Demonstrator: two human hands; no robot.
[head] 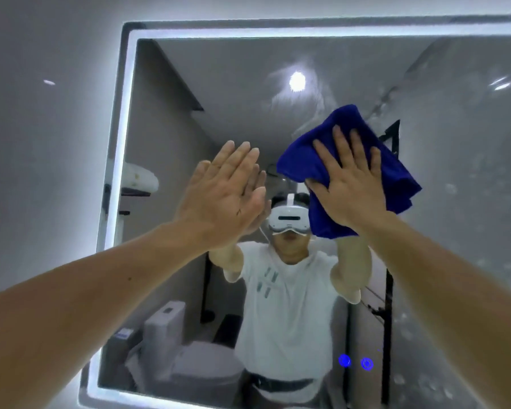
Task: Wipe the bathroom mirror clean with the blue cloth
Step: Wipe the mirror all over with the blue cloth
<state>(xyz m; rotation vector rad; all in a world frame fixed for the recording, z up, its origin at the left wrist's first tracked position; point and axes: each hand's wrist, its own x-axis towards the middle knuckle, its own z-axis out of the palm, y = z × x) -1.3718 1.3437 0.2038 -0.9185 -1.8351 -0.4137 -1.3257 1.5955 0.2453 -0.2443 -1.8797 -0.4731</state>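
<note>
A large bathroom mirror (189, 93) with a lit white border fills the view. My right hand (351, 184) presses the crumpled blue cloth (396, 169) flat against the glass, right of centre, fingers spread over it. My left hand (222, 196) is held flat with fingers together, palm toward the glass just left of the cloth, holding nothing. Water spots and smears show on the right part of the mirror (469, 202) and around the reflected ceiling light (297, 81).
A grey tiled wall (42, 143) lies left of the mirror. Two blue touch buttons (356, 362) glow at the mirror's lower right. The reflection shows a person in a white shirt, a toilet and a shelf with towels.
</note>
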